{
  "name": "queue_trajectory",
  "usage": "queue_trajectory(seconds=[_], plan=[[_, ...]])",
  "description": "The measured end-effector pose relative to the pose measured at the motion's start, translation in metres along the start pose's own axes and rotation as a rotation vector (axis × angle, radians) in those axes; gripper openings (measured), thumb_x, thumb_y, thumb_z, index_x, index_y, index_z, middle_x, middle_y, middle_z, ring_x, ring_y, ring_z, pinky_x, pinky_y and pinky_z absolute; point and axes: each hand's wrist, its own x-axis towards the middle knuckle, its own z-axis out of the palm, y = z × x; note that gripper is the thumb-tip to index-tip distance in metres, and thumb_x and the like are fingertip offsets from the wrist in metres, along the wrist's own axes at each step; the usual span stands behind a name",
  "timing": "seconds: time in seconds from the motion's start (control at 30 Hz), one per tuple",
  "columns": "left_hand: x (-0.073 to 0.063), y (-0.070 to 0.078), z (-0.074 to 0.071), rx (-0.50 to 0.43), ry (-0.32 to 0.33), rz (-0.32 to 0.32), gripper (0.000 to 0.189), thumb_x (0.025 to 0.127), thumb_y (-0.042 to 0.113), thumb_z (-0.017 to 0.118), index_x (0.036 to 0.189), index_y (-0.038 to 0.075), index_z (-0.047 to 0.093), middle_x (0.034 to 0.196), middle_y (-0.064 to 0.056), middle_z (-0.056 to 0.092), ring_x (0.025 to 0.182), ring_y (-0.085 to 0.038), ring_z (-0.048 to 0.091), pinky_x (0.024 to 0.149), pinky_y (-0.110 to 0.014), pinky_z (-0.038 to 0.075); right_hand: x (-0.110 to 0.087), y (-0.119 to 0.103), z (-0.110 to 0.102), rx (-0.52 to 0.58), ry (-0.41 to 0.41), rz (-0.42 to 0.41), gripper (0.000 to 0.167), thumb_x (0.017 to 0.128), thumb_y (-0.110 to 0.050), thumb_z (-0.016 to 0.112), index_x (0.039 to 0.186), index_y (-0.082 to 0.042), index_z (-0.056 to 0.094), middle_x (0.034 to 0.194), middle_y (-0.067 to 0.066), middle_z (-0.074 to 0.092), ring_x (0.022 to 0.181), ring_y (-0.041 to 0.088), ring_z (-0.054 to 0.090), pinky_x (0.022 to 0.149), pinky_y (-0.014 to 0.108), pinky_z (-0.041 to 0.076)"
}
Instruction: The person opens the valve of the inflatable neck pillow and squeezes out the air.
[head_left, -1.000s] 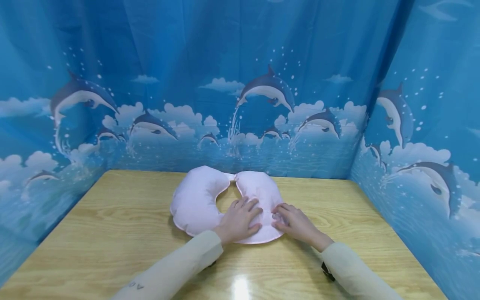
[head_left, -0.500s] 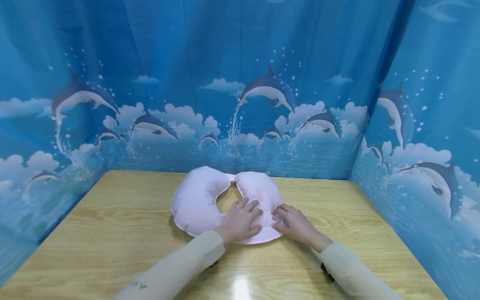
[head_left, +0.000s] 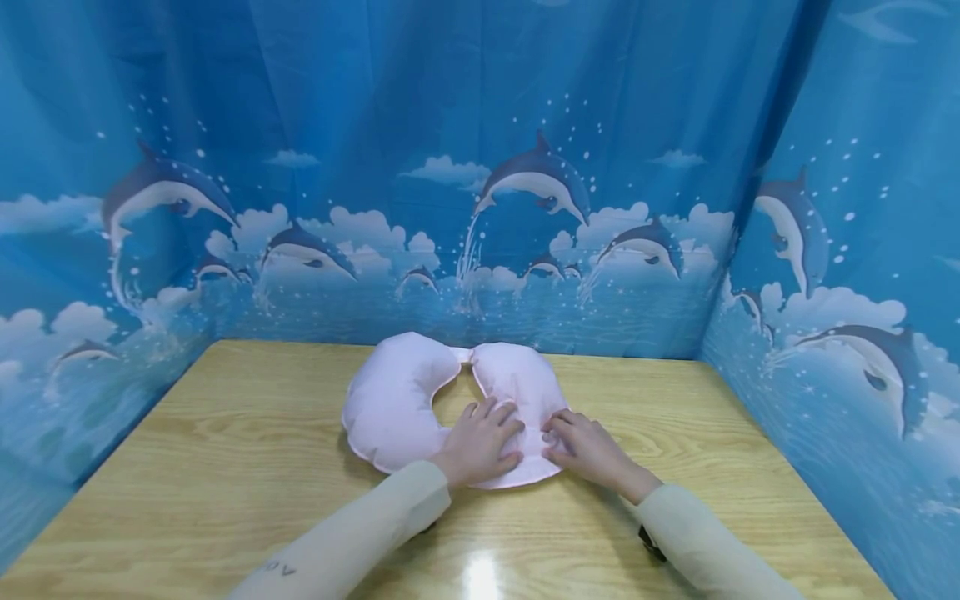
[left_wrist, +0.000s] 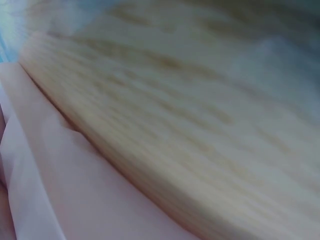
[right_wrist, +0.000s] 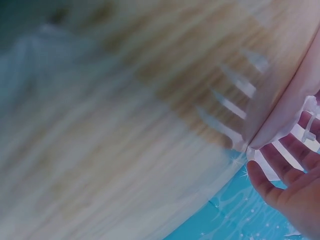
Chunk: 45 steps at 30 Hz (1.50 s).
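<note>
A pale pink inflatable neck pillow [head_left: 401, 400] lies on the wooden table [head_left: 247, 467], its narrow gap toward the back. My left hand [head_left: 480, 440] rests on the front right part of it, fingers spread. At its right edge, my right hand [head_left: 592, 450] touches the pillow with bent fingers, thumb and index apart. The right wrist view has a clear valve [right_wrist: 310, 125] beside the fingers of that hand [right_wrist: 295, 192]. Smooth pink plastic [left_wrist: 85, 185] fills the lower left of the left wrist view, where only a sliver of hand shows.
Behind the table hangs a blue curtain [head_left: 420, 100] printed with dolphins, and it continues along both sides. Light sleeves [head_left: 352, 533] cover both forearms. Bright glare [head_left: 481, 575] lies on the table near its front.
Very little differs. My right hand has shifted slightly left against the pillow's edge, while my left hand stays where it was on top.
</note>
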Motion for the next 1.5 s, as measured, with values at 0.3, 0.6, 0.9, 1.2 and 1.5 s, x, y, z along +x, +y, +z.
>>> queue_trajectory(seconds=[0.3, 0.6, 0.9, 1.2, 1.5], plan=[[-0.0004, 0.0, -0.0013, -0.004, 0.005, 0.009, 0.045, 0.085, 0.053, 0.051, 0.121, 0.026, 0.056, 0.135, 0.0, 0.046, 0.126, -0.027, 0.041, 0.099, -0.048, 0.039, -0.0002, -0.0013, -0.0006, -0.005, 0.006, -0.025, 0.026, 0.08, -0.027, 0.068, 0.101, -0.012, 0.061, 0.101, 0.003, 0.059, 0.086, 0.022, 0.059, 0.068, 0.04, 0.047], [-0.0005, 0.0005, -0.0018, -0.009, -0.013, 0.006, 0.044, 0.085, 0.053, 0.051, 0.12, 0.026, 0.057, 0.133, 0.001, 0.047, 0.127, -0.027, 0.04, 0.099, -0.048, 0.039, 0.0008, -0.0031, -0.0011, 0.0, -0.012, -0.023, 0.026, 0.08, -0.027, 0.068, 0.1, -0.011, 0.062, 0.1, 0.003, 0.059, 0.085, 0.022, 0.058, 0.067, 0.04, 0.047], [-0.0005, 0.0006, -0.001, -0.005, -0.028, 0.001, 0.045, 0.085, 0.053, 0.051, 0.12, 0.026, 0.056, 0.133, 0.002, 0.046, 0.129, -0.027, 0.037, 0.1, -0.049, 0.038, 0.0013, -0.003, 0.0004, -0.015, -0.016, -0.008, 0.026, 0.08, -0.028, 0.069, 0.099, -0.012, 0.062, 0.1, 0.002, 0.058, 0.086, 0.021, 0.056, 0.067, 0.039, 0.046], [-0.0014, 0.0012, -0.0024, -0.012, -0.062, -0.008, 0.045, 0.086, 0.053, 0.05, 0.121, 0.026, 0.056, 0.134, 0.002, 0.046, 0.13, -0.029, 0.037, 0.101, -0.049, 0.037, 0.0023, -0.0043, 0.0001, -0.007, -0.036, 0.009, 0.027, 0.08, -0.027, 0.068, 0.101, -0.011, 0.064, 0.101, 0.002, 0.059, 0.088, 0.022, 0.057, 0.069, 0.042, 0.047], [-0.0014, 0.0014, -0.002, -0.026, -0.087, -0.015, 0.045, 0.087, 0.053, 0.049, 0.122, 0.026, 0.056, 0.135, 0.001, 0.046, 0.13, -0.03, 0.037, 0.102, -0.05, 0.036, 0.0034, -0.0049, -0.0022, -0.002, -0.051, -0.007, 0.027, 0.08, -0.026, 0.068, 0.101, -0.009, 0.064, 0.1, 0.003, 0.059, 0.087, 0.023, 0.057, 0.07, 0.043, 0.048]])
